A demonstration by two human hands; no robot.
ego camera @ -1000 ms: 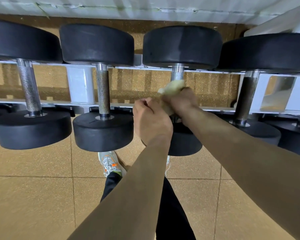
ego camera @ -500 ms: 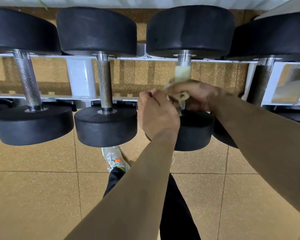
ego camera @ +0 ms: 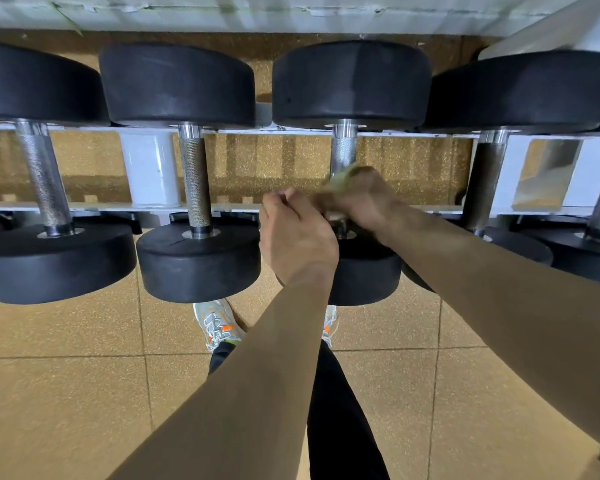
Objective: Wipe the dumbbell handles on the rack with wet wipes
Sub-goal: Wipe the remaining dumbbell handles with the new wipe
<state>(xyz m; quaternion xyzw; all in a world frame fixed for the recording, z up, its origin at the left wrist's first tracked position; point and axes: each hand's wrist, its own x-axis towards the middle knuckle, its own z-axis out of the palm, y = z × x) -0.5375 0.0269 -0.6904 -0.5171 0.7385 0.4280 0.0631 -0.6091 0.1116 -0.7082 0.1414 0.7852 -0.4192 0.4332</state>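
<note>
Several black round-headed dumbbells lie across a white rack (ego camera: 149, 171). The third dumbbell's knurled steel handle (ego camera: 343, 147) shows above my hands. My right hand (ego camera: 361, 199) wraps a yellowish wet wipe (ego camera: 343, 174) around the lower half of that handle, hiding it. My left hand (ego camera: 297, 237) is curled beside it, fingertips at the handle's lower end near the wipe; what it holds is hidden. The neighbouring handle (ego camera: 195, 181) to the left is bare.
Another dumbbell handle (ego camera: 44, 178) stands at far left and a darker one (ego camera: 484, 181) at right. Lower-tier dumbbells sit under the rack rail. Tan speckled floor tiles (ego camera: 66, 393) lie below, with my shoes (ego camera: 217, 323) and dark trousers between my arms.
My right hand with the wipe slid down the handle from its top, then edged up a little. The left hand stayed beside it. The camera shifted slightly.
</note>
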